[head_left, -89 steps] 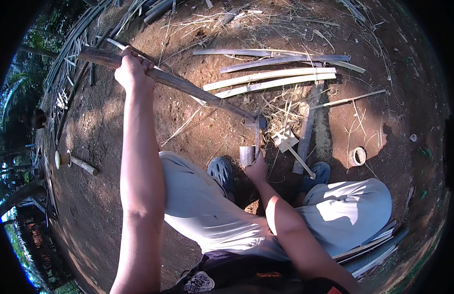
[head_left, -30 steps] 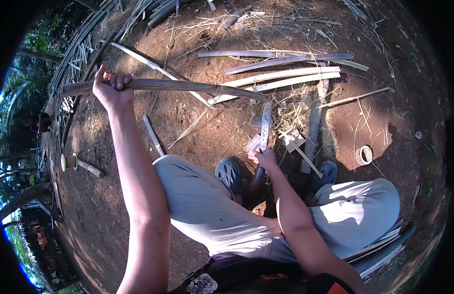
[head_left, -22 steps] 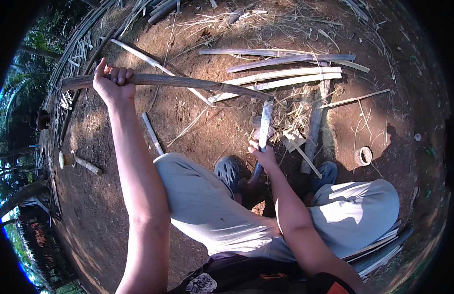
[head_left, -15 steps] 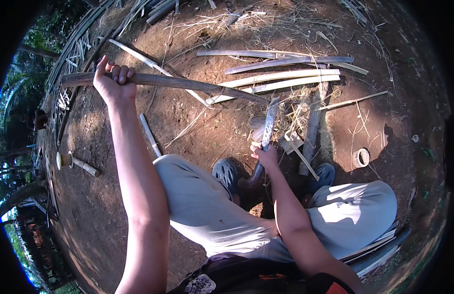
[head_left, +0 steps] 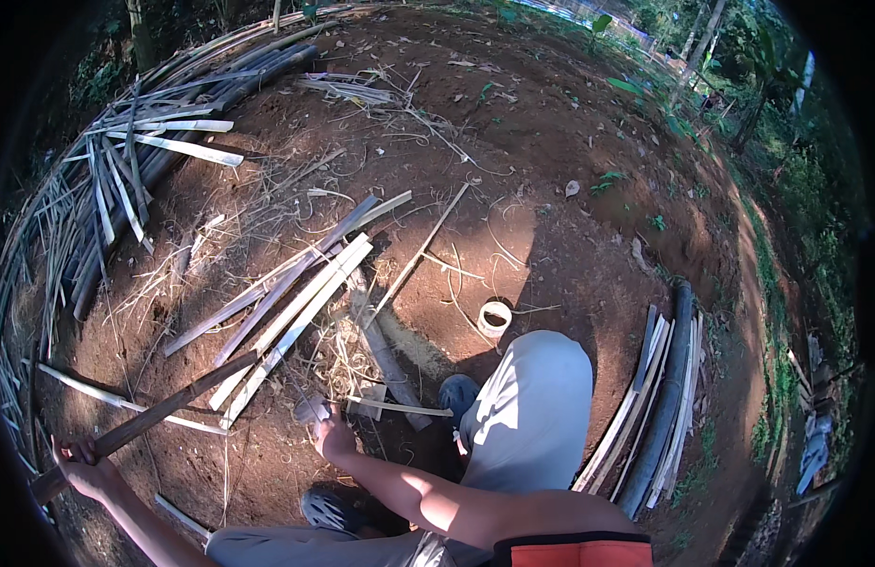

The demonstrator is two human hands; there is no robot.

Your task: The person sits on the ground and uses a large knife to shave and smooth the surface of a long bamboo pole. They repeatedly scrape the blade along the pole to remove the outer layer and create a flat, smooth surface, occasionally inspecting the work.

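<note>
The left hand (head_left: 86, 468) is clamped around the long brown wooden-looking pole (head_left: 173, 406) close to its near-left end. The pole slopes away to the right; its far end overlaps the near ends of the long pale split strips (head_left: 303, 326) in this view. Contact there cannot be confirmed. The right hand (head_left: 335, 438) is well apart from the left, fingers curled beside a small pale-grey flat object (head_left: 313, 410). Its grip on that object cannot be told.

Status, as judged from the layout: the pale strips and the adjacent grey-backed strips (head_left: 291, 283) appear already split. Loose straw-coloured shavings (head_left: 332, 357) lie between them and the weathered grey log (head_left: 392, 361), suggesting that some trimming is done. More pale strips lie alongside the thick dark pole (head_left: 666, 406) at right. The held pole shows no visible split along its length; any work on it appears outstanding.
</note>
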